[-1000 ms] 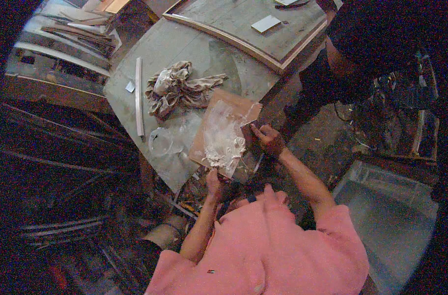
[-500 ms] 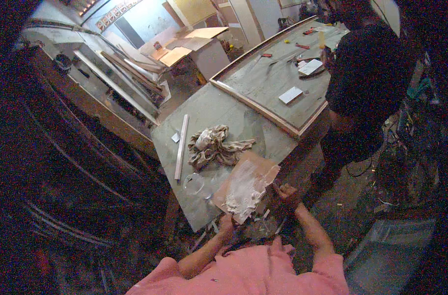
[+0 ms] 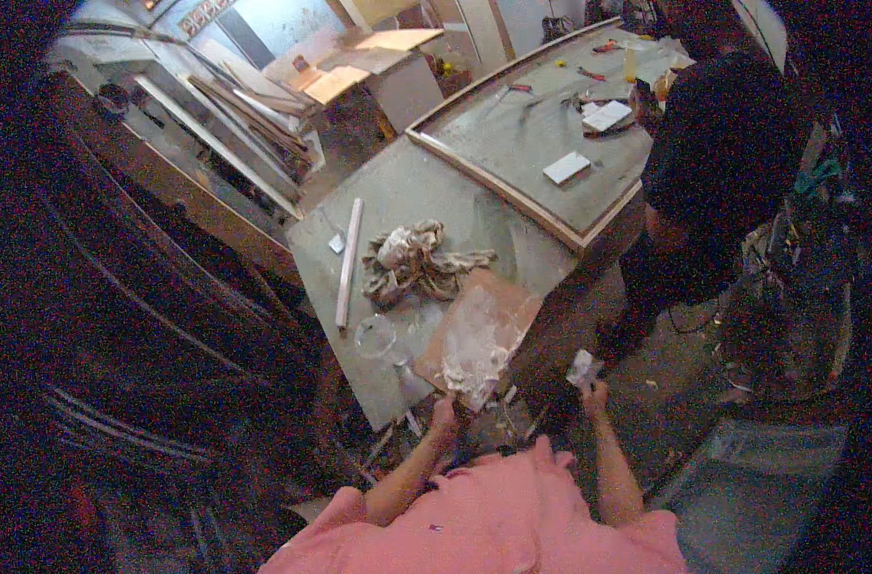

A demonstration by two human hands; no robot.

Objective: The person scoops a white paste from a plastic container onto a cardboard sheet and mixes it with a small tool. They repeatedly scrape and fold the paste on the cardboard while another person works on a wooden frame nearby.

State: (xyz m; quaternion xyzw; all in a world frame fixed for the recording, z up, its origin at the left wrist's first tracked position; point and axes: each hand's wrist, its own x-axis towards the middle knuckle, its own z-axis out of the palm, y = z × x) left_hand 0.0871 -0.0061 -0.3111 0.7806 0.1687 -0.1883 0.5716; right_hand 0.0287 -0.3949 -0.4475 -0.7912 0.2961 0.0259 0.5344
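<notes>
My left hand is closed on the near corner of a thin brown board, which tilts over the table's near edge. White paste is smeared across its middle and heaped toward my left hand. To the right, apart from the board, my right hand is closed around what looks like a putty knife, its blade coated with white paste. A crumpled, stained cloth lies just beyond the board. Left of the board sits a round, clear container.
A pale wooden strip and a small white piece lie on the grey table. Farther off is a wood-framed panel with a white block and tools. Another person stands at right. Scraps litter the floor below.
My right hand has moved right, away from the board's edge, and the paste-covered blade now shows. Paste on the board is spread thinner at its far part. My left hand keeps hold.
</notes>
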